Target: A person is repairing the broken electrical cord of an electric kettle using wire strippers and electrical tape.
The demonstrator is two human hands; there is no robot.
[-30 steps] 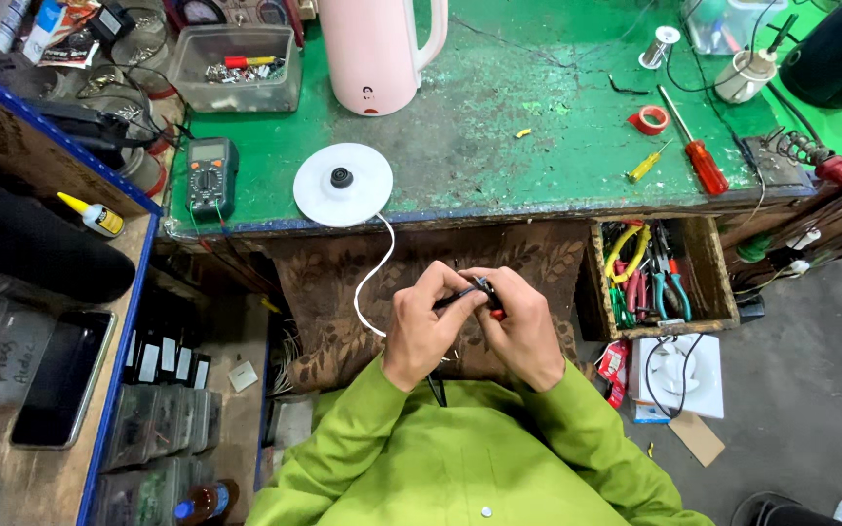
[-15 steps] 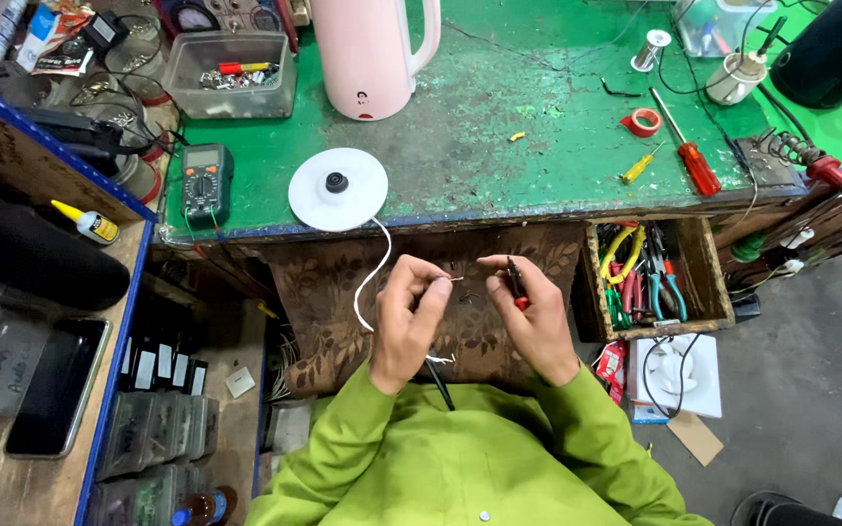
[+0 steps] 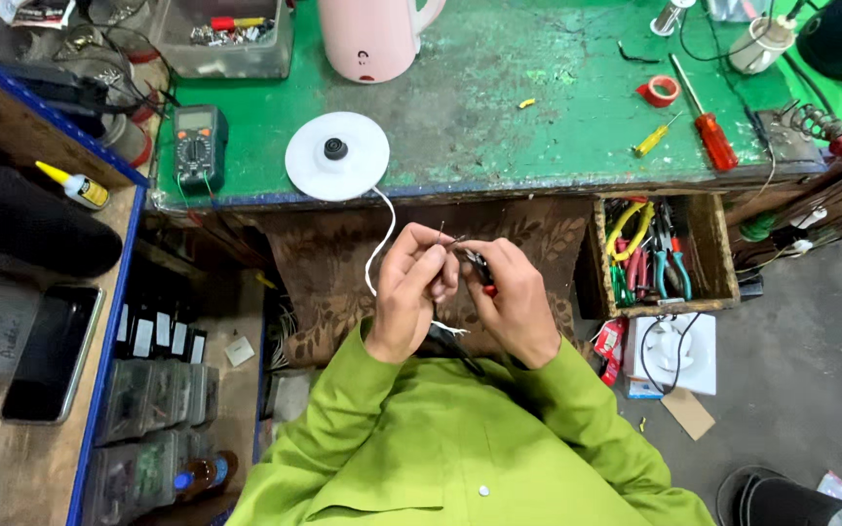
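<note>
Hands close together, left hand (image 3: 411, 292) pinching thin wire (image 3: 440, 234), right hand (image 3: 514, 297) grip around half-hidden small pliers (image 3: 479, 268).

white cord (image 3: 375, 248) | hangs from round base (image 3: 337, 156) | bare end upright, pinched

Left hand (image 3: 411, 292) and right hand (image 3: 514, 297) together on a thin wire (image 3: 440, 234) below the green bench (image 3: 499, 107).
</note>
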